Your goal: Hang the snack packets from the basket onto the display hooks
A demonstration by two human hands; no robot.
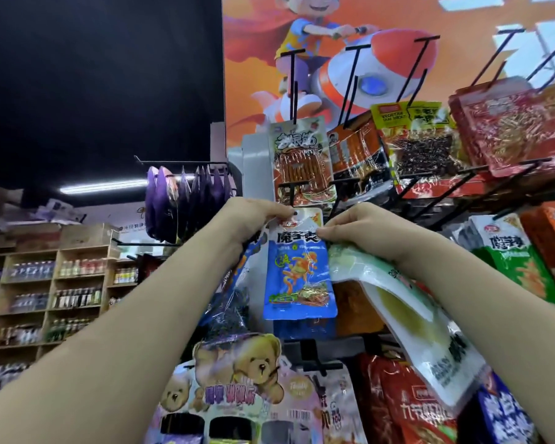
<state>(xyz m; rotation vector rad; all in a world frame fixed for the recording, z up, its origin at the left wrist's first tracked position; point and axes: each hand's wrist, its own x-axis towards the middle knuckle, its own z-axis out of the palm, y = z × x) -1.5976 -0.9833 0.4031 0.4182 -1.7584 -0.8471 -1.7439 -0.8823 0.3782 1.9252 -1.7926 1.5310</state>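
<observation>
A shop interior is seen under a dark ceiling [93, 75], lit by a tube light [103, 186]. Wooden shelves [56, 251] stocked with bottles are ranged along the left. A bunch of purple packets [180, 203] is hung from a side arm. The right half is filled by a display rack backed by an orange cartoon poster [247, 43], with black hooks [350, 84] jutting out. Red and orange snack packs [510, 129] are hung from the upper hooks, and a bear-printed bag [237, 363] is seen lower down.

A blue packet [298, 274] is held upright at the middle of the rack, its top edge just under the tip of a black hook [291, 195]. It is printed with a white band of dark characters at the top and an orange-and-yellow figure below, and its film is glossy.

Its top left corner is pinched by the left grip [253, 219], with the fingers curled. Its top right corner is pinched between thumb and fingers of the right grip [362, 227]. A white-and-green packet [410, 302] is tucked beneath the right grip and slants down to the right; how it is held cannot be told.
</observation>
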